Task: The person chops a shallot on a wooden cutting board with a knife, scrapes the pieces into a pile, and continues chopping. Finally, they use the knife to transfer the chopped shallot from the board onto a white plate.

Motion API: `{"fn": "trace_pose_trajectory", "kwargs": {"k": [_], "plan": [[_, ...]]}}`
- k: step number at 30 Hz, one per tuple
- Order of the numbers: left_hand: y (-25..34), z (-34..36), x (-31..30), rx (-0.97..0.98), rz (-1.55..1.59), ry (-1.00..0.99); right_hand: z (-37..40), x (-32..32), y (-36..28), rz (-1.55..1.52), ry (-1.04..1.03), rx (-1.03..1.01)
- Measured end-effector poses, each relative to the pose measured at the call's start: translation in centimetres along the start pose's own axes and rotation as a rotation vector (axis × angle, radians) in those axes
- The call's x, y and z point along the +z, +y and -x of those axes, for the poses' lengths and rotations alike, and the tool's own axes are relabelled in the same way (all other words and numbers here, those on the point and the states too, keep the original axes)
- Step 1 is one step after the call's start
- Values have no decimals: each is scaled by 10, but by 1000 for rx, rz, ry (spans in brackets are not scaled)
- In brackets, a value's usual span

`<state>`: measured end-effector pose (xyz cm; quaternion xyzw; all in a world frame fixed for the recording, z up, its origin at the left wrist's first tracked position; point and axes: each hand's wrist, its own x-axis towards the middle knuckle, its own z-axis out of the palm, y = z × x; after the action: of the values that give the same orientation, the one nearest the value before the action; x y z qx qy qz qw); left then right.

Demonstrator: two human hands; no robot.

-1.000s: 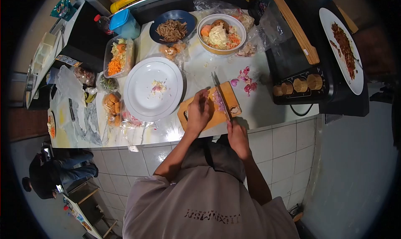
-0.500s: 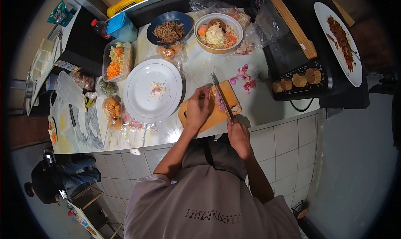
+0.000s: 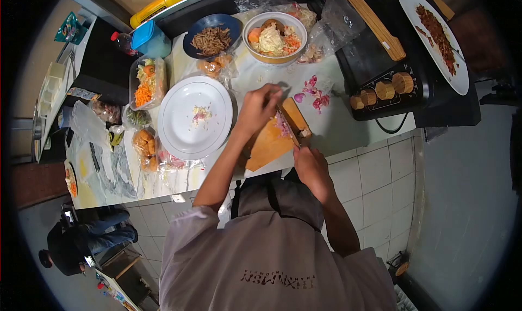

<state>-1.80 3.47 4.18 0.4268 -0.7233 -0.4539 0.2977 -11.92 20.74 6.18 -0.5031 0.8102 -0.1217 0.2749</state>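
Observation:
My right hand [image 3: 311, 172] is closed around the handle of a kitchen knife [image 3: 289, 129]. The blade points away from me across an orange-brown cutting board [image 3: 265, 150]. My left hand [image 3: 261, 111] is over the far end of the board by the knife's tip, its fingers loosely bent and apart; whether they touch the blade I cannot make out. Finely chopped shallot [image 3: 282, 125] lies along the blade's left side. A small pale piece [image 3: 305, 132] rests at the board's right edge. Left of the board, a white plate [image 3: 176, 131] carries a little chopped pale and pink mince.
Pink-purple shallot peels [image 3: 314, 96] lie beyond the board. Behind are a white bowl of mixed food [image 3: 251, 51], a dark plate of brown strips [image 3: 189, 47] and a tub of shredded vegetables [image 3: 157, 85]. A black electric griddle [image 3: 389, 96] stands right. Another person [image 3: 73, 240] is far left.
My left hand has moved away from me, from beside the chopped shallot to the knife's tip. The blade now lies lower against the board. The whole view has shifted slightly.

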Motion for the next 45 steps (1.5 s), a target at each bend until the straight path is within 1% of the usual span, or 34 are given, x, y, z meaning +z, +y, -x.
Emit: {"fn": "trace_pose_trajectory", "kwargs": {"k": [2,3,5,6,8,9,11,12,14,15,17,18,20,22,23,24,27,28,30,31,32,33,35,37,38,39,41,43,45], "plan": [[-7,-24,9,342,-76,-151,-1,4,-4,7,25,-13],[-16,-34,15,343,-77,-149,0,6,-6,7,26,-15],[-31,-53,27,533,-186,-334,0,10,-10,12,43,-36],[-28,-58,29,536,-185,-337,0,13,-10,11,46,-32],[-25,-64,33,408,-279,-464,1,19,-10,114,39,-27],[-30,-66,36,408,-278,-472,3,22,-9,111,38,-20],[-41,-68,45,461,-270,-473,5,26,-6,114,107,-70],[-43,-68,47,461,-266,-480,5,34,-3,113,106,-62],[-46,-65,47,573,-311,-414,3,60,4,135,142,82],[-47,-61,50,573,-304,-422,6,66,7,136,140,92],[-46,-60,50,557,-292,-403,3,73,12,113,207,40],[-42,-58,50,570,-296,-411,4,69,9,95,199,52],[-36,-56,47,482,-316,-428,4,57,5,68,194,49],[-34,-59,46,463,-272,-445,9,37,0,43,176,53],[-34,-58,46,436,-226,-464,11,25,0,49,147,-11],[-32,-57,47,438,-224,-471,12,17,-1,56,117,-76],[-33,-54,49,468,-134,-457,14,11,-8,92,71,-68],[-35,-56,50,452,-142,-468,15,16,-10,95,68,-67],[-39,-55,49,424,-152,-476,19,35,-14,75,162,-6],[-38,-55,49,493,-211,-469,18,53,-12,74,155,-11],[-36,-54,49,563,-271,-463,15,76,-6,143,211,39],[-39,-53,52,559,-271,-462,17,80,-8,211,269,91],[-43,-53,53,556,-349,-476,19,82,-6,208,283,109],[-37,-51,51,557,-333,-468,18,74,-1,177,293,6],[-33,-51,49,552,-311,-453,17,68,1,178,299,-1],[-32,-49,47,555,-315,-450,18,62,1,129,264,-4],[-27,-50,43,475,-213,-431,18,48,-4,79,238,-9],[-26,-50,43,450,-194,-433,17,32,-8,27,149,1],[-24,-51,41,417,-173,-433,15,27,-12,31,133,5]]}}
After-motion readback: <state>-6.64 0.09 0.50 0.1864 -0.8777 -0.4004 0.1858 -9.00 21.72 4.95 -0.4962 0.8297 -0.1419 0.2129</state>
